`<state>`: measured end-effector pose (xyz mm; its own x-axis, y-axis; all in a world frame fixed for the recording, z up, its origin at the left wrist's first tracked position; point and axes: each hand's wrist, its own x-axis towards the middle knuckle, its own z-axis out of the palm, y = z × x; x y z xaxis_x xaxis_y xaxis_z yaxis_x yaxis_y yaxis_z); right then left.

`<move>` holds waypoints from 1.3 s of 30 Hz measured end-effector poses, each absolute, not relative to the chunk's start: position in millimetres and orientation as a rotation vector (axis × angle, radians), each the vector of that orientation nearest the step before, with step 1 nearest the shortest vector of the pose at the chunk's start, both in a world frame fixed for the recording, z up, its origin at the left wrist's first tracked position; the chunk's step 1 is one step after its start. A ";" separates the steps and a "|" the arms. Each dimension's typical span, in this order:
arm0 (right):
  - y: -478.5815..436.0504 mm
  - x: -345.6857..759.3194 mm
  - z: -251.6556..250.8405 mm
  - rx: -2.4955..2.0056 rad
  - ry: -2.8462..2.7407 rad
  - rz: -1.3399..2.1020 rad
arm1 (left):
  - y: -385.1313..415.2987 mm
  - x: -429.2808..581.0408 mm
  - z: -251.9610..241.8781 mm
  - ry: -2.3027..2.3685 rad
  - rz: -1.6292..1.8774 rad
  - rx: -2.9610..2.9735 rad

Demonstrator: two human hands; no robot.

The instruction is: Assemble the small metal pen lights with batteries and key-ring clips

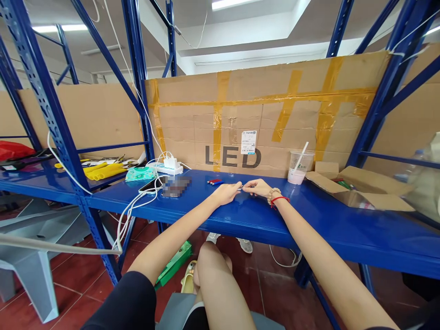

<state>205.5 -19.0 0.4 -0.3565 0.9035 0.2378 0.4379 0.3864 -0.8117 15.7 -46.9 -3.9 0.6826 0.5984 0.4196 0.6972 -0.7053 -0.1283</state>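
My left hand (227, 192) and my right hand (258, 187) rest close together on the blue shelf (309, 220). Both are closed in a pinch on a small thin object (241, 187) held between them, too small to name. A bead bracelet and a red string circle my right wrist. Just behind my left hand lie a few red and blue pen-like sticks (215, 182).
A phone (150, 185) on white cables and a power strip (167, 167) sit at left. A plastic cup with a straw (299, 167) and an open cardboard box (357, 189) stand at right. A taped cardboard sheet marked LED (261, 114) backs the shelf. Blue rack posts flank it.
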 end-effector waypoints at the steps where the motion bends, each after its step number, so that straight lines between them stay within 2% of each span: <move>1: -18.7 205.5 0.1 -1.140 -1.950 0.860 | -47.7 15.9 -3.6 -1.046 -0.502 -2.622; 18: -22.5 202.4 5.8 -1.077 -1.908 0.921 | -55.2 18.5 1.3 -1.201 -0.510 -2.622; 29: -12.5 205.4 1.8 -0.972 -1.938 0.830 | -49.1 17.3 -1.9 -1.255 -0.622 -2.593; 39: -18.3 203.2 9.2 -0.963 -1.750 0.763 | -45.8 15.6 -3.2 -1.290 -0.729 -2.669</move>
<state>203.2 -18.3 9.2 -0.2260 0.8678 0.4426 0.2662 0.4921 -0.8288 15.6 -45.8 -3.2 0.5298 0.7163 0.4542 0.7588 -0.6395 0.1234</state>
